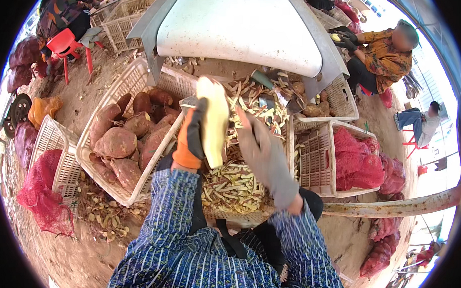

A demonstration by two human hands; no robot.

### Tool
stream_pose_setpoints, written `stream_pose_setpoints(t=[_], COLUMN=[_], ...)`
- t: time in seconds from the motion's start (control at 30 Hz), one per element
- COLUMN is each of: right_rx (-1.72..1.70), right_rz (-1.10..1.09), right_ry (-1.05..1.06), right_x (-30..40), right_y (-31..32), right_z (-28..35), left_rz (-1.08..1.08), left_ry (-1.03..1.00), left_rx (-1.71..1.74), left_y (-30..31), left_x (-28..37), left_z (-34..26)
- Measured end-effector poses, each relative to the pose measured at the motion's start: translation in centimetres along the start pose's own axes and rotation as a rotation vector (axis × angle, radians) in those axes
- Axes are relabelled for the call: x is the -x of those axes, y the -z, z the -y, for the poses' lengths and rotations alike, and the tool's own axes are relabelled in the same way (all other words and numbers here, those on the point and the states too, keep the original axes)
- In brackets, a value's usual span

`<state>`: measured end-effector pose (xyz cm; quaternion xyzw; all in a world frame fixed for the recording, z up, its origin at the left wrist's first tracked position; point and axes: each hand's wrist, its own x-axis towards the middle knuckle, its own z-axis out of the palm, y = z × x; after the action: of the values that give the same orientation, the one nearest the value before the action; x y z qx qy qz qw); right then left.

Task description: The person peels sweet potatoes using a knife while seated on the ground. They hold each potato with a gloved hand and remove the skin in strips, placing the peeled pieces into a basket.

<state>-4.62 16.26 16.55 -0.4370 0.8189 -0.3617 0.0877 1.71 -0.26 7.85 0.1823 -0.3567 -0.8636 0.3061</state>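
In my left hand point(194, 135), gloved in orange and black, is a long peeled sweet potato point(213, 121) with pale yellow flesh, held upright over a crate. My right hand point(263, 154), in a grey glove, is blurred just to the right of it; whether it holds a tool cannot be made out. Beneath both hands lie heaped peelings point(234, 187). Left of my left hand, a white plastic crate point(86, 143) holds several unpeeled sweet potatoes point(116, 142).
A conveyor belt point(238, 29) with a metal frame rises ahead. To the right are a crate point(315, 171) with red mesh sacks point(355, 162) and a curved rusty bar point(392, 207). A person point(387, 58) sits at the upper right. Another crate point(59, 150) is on the left.
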Motion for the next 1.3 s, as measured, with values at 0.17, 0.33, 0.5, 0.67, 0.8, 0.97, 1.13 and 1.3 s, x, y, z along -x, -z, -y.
stream_pose_setpoints(t=[0.17, 0.33, 0.5, 0.67, 0.8, 0.97, 1.13, 1.3], right_rx=[-0.266, -0.136, 0.059, -0.019, -0.143, 0.134, 0.040, 0.037], right_rz=[0.087, 0.065, -0.150, 0.171, 0.112, 0.035, 0.019, -0.072], right_ry=[-0.230, 0.027, -0.035, 0.018, -0.011, -0.114, 0.147, 0.055], right_x=[-1.0, 6.5, -3.8, 3.4, 4.4, -3.1, 5.5, 3.5], right_y=[-2.1, -3.7, -1.5, -3.7, -2.6, -1.6, -4.5, -0.2], right_z=[0.8, -2.0, -2.0, -0.3, -0.1, 0.4, -1.0, 1.2], left_rz=[-0.040, 0.088, 0.045, -0.057, -0.067, 0.032, -0.091, 0.088], left_ry=[0.086, -0.036, 0.071, -0.084, -0.037, -0.058, -0.067, -0.056], left_rx=[0.131, 0.308, 0.135, 0.165, 0.279, -0.026, 0.197, 0.212], left_y=[1.2, -0.3, -0.9, 0.6, 0.4, -0.7, -0.5, -0.3], left_x=[-0.5, -1.0, -0.3, -1.3, -1.0, 0.5, -0.6, -0.3], left_z=[0.8, -1.5, 1.0, 0.6, -0.6, 1.3, 1.5, 0.4])
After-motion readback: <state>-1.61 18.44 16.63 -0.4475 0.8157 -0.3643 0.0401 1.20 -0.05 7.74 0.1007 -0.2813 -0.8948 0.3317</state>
